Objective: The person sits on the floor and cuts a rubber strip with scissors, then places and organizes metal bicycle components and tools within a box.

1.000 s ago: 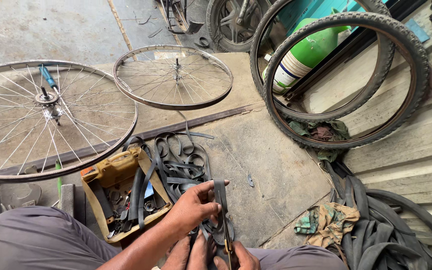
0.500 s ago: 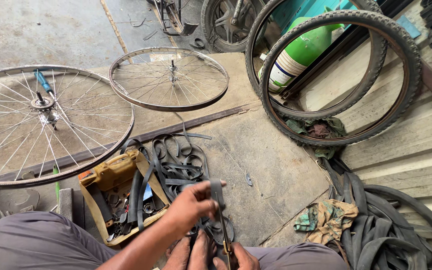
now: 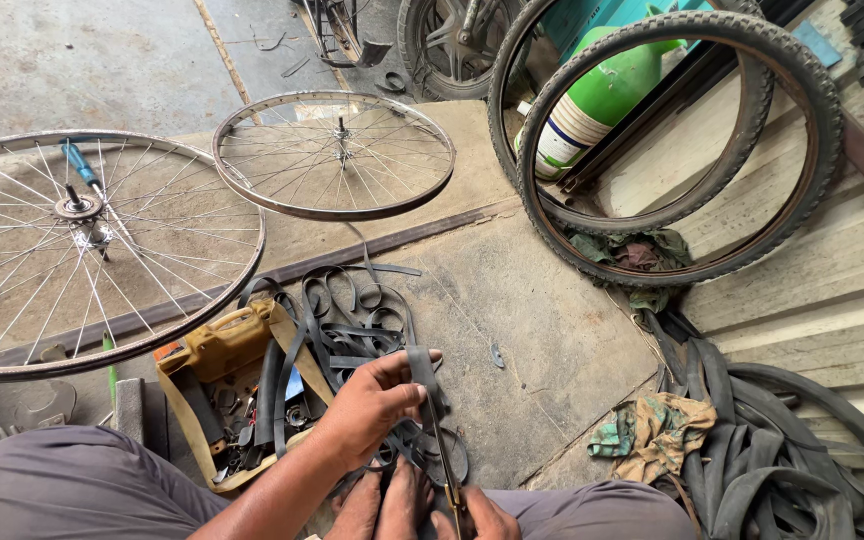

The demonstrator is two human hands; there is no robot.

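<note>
Black rubber strip (image 3: 422, 368) pinched between left hand (image 3: 367, 405) fingers (image 3: 404, 392), upright.

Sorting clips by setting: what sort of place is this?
Likely a bicycle repair shop: spoked wheels lie on the floor, tyres lean on the wall, and the left hand holds a strip of inner tube.

Daylight was even and soft — bright, with no glare and only faint shadows under the silver spoked wheel rim (image 3: 333, 153) on the grey concrete floor (image 3: 542, 330). Focus held sharp throughout — slight wide-angle bending showed at the edges.
</note>
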